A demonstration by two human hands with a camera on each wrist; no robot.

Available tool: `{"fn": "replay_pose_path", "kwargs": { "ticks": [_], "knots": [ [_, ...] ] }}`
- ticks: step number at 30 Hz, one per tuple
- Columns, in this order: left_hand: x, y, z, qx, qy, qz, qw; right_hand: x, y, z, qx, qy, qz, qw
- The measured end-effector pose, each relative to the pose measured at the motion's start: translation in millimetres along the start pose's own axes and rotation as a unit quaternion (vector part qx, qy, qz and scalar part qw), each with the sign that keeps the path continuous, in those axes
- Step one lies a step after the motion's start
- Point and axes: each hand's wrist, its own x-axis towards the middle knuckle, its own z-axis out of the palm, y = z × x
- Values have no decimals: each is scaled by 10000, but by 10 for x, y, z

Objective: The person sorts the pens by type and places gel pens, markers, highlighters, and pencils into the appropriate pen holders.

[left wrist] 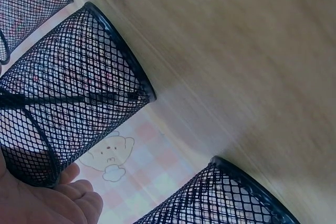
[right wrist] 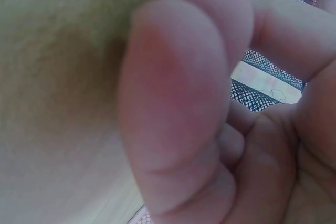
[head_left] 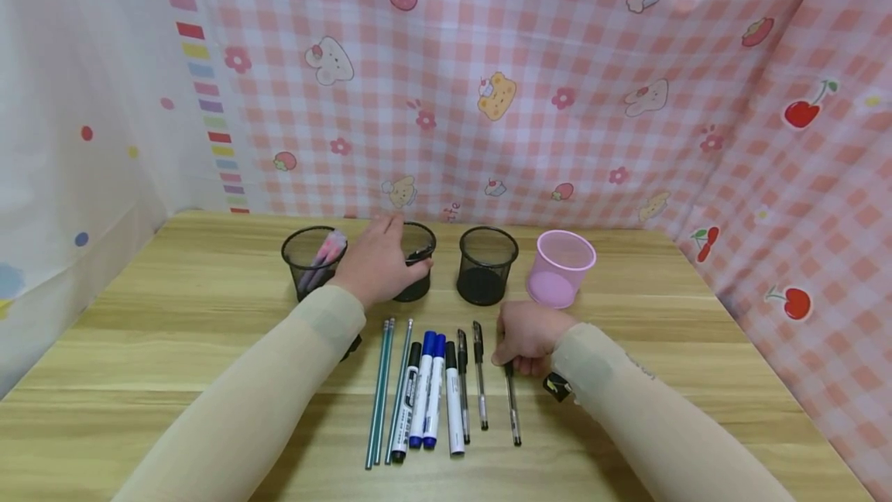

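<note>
My left hand (head_left: 379,258) reaches over the second black mesh pen cup (head_left: 413,289), thumb spread from the fingers beside its rim. Inside that cup stands a dark pen (left wrist: 100,98), seen through the mesh in the left wrist view. Down at the right, my right hand (head_left: 533,331) pinches the capped end of a clear-barrelled gel pen (head_left: 513,409) lying on the table. Curled fingers (right wrist: 173,93) fill the right wrist view and hide the pen. Two similar gel pens, one nearer (head_left: 480,382) and one farther left (head_left: 464,393), lie beside it.
Several whiteboard markers (head_left: 421,401) and teal pencils (head_left: 380,401) lie left of the gel pens on the wooden table (head_left: 174,347). The leftmost black cup (head_left: 287,258) holds pinkish pens (head_left: 324,258). Another black cup (head_left: 488,266) and a pink cup (head_left: 557,285) stand at the right.
</note>
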Motion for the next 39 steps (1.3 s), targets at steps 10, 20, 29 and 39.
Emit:
{"fn": "replay_pose_path", "kwargs": {
  "ticks": [10, 20, 29, 39],
  "knots": [
    [-5, 1, -1, -4, 4, -6, 10000, 3, -6, 3, -137, 43, 31, 9999],
    [-7, -4, 0, 47, 15, -4, 10000, 10, 9, -8, 16, 357, -94, 9993],
    [-12, 19, -25, 35, -15, -26, 10000, -11, 7, -115, 676, 795, -387, 9938],
    [-9, 12, -9, 61, 9, -9, 10000, -90, -44, -210, 887, 1341, -780, 9839]
  ]
}}
